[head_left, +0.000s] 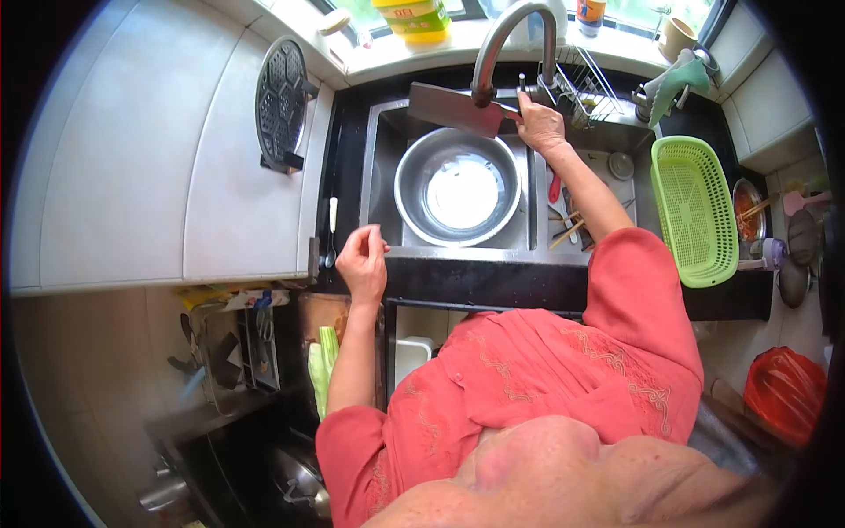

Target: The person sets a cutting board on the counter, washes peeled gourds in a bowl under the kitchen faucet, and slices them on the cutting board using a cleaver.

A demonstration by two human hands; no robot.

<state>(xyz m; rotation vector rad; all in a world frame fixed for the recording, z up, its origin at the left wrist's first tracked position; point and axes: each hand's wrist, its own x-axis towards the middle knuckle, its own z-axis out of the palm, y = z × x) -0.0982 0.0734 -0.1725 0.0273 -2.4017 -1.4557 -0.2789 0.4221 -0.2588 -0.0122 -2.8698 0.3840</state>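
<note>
My right hand [540, 123] is closed round the handle of a cleaver [453, 109], with a finger at the faucet lever. The cleaver's wide blade points left, behind the faucet spout [483, 79] and over the back edge of a round metal basin [458, 187]. The basin sits in the left sink bowl, its bottom shining. My left hand [363, 260] is raised by the sink's front left corner, its fingers curled together, with nothing visible in them. A white-handled utensil [333, 216] lies on the dark counter beyond it.
The right sink bowl [647, 180] holds chopsticks, a red-handled tool and a round lid. A green strainer basket [695, 211] stands right of it. A wire rack [585, 84] is behind. Green stalks [322, 365] lie at the left, and a red bag [785, 392] is at the right.
</note>
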